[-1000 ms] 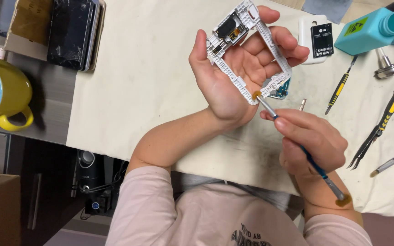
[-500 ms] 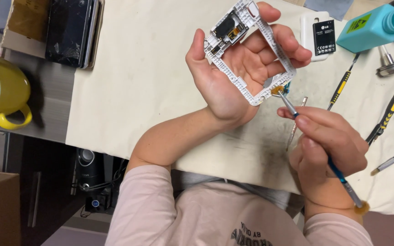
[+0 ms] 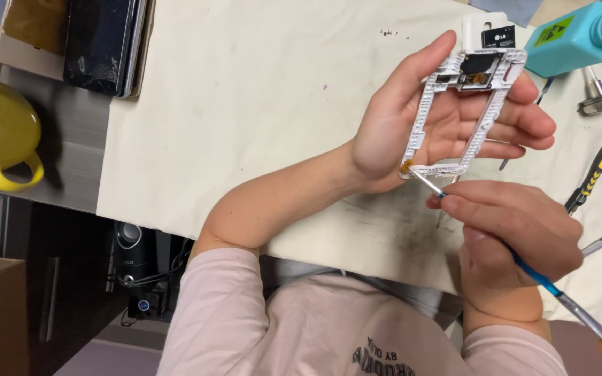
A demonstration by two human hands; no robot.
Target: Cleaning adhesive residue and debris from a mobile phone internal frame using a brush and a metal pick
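Note:
My left hand [image 3: 447, 125] holds a white plastic phone frame [image 3: 465, 111] in its open palm, with the fingers curled round the frame's far side. My right hand [image 3: 517, 230] grips a thin blue-handled brush [image 3: 538, 278]. The brush's small yellowish tip [image 3: 407, 167] touches the lower left corner of the frame. A second brush head shows at the far end of the handle, at the lower right.
A cream cloth mat [image 3: 259, 104] covers the table. A teal bottle [image 3: 576, 35], a metal tool [image 3: 597, 94], a yellow-and-black screwdriver [image 3: 597, 170] and a black battery [image 3: 496, 35] lie at the right. A yellow mug [image 3: 1, 132] and a dark phone [image 3: 102, 42] sit at the left.
The frame has turned in my left hand from slanted to nearly upright. The brush tip has moved from the frame's right corner to its lower left corner.

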